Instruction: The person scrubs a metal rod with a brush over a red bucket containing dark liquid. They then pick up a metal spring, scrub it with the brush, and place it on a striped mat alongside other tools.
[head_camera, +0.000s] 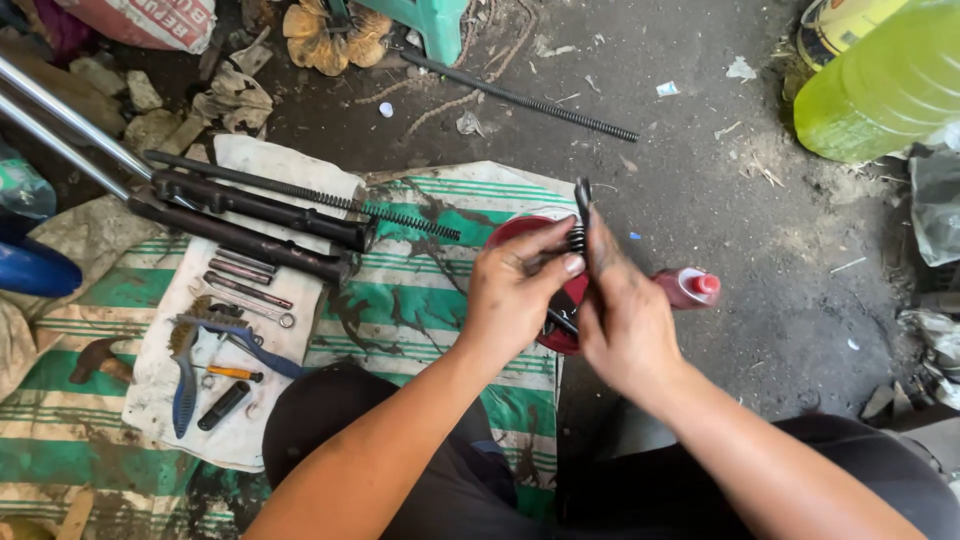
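Kneeling over a green-and-white striped woven mat (420, 300), the person pinched a thin dark metal rod with a small coil spring (579, 225) between both hands: left hand (515, 295) fingertips pressed at the coil, right hand (625, 320) fingers closed along the shaft. Just behind sat a red round bowl (520, 232) and a red-capped bottle (690, 286); farther left, black fork tubes (250, 225) lay on a dirty white cloth (165, 390).

Dark oily metal spring (578, 238), glossy red plastic bowl (520, 232), grimy striped woven cloth (420, 290), rough concrete floor (700, 180)
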